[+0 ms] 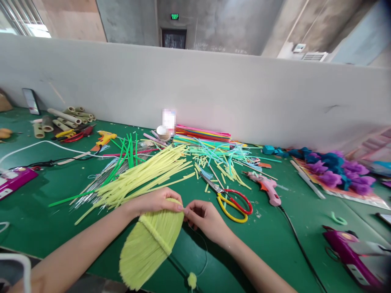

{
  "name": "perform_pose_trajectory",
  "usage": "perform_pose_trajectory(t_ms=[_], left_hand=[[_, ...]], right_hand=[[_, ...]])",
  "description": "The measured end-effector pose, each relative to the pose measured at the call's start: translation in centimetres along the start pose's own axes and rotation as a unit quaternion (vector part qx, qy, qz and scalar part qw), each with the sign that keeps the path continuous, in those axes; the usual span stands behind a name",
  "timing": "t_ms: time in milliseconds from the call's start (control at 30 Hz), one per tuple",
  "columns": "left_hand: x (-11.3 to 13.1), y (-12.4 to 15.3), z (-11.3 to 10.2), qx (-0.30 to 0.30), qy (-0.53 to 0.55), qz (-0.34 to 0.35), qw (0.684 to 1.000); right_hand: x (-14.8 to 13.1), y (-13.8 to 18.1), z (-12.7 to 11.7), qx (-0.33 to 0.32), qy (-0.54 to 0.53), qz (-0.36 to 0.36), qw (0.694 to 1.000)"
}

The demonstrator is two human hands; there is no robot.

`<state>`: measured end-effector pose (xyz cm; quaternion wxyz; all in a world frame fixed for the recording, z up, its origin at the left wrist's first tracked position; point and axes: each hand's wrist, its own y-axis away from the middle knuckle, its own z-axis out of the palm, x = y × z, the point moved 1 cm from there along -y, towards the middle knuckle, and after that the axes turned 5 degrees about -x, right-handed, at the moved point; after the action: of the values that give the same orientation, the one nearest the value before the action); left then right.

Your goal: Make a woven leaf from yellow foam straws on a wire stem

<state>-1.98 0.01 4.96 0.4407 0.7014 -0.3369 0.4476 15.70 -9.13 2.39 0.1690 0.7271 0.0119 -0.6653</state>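
My left hand (163,201) grips the upper edge of a yellow-green fan-shaped piece (143,250) made of pipe cleaners, with a thick band across it. At the piece's right edge, my right hand (206,219) has its fingers pinched, touching the left fingertips. A thin pale cord (207,248) runs down from the right fingers toward a small yellow-green pompom (192,280). What exactly the right fingers pinch is too small to make out. Beyond the hands lies a pile of loose yellow pipe cleaners (146,173). Scissors (227,197) with red and yellow handles rest just past my right hand.
A pink glue gun (265,186) lies at right, its cable trailing forward. Purple power strips (351,256) sit at both sides. A yellow glue gun (105,138), bamboo tubes (65,118) and pliers (73,133) are at back left. Purple and blue flowers (342,171) lie right. A white partition (128,85) closes the back.
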Motion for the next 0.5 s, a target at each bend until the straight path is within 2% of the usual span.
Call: perform_pose_trajectory(t_ms=[500], left_hand=[[-0.50, -0.30, -0.04, -0.005, 0.054, -0.027, 0.998]], right_hand=[[0.04, -0.11, 0.05, 0.011, -0.003, -0.004, 1.000]])
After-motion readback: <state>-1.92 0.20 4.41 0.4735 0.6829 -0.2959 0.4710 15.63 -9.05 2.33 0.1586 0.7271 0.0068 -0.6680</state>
